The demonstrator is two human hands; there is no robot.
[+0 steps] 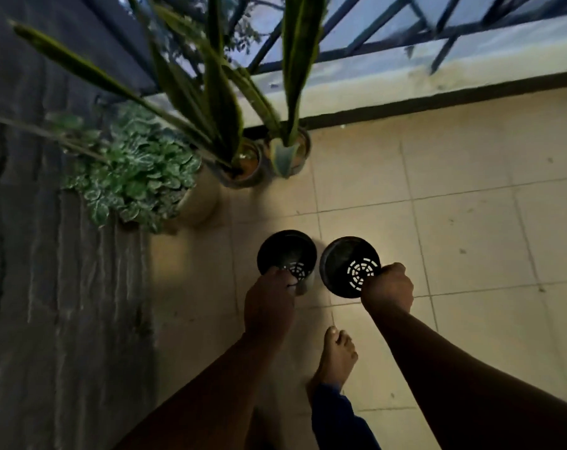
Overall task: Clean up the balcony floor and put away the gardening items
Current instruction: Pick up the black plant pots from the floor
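Both hands' fingers clamped on black pots, left hand [269, 303], right hand [387, 289], potted plants [135, 177] beyond.

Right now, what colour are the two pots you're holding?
Black, both the left pot and the right pot, seen in the head view.

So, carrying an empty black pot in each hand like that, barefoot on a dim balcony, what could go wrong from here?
Each hand, left hand and right hand, seems to grip only a rim, so the left pot or right pot might slip and land near the bare foot. With both hands full, the person may brush the tall leaves close ahead. In the dim light, the floor tiles are hard to read, so tripping seems possible.
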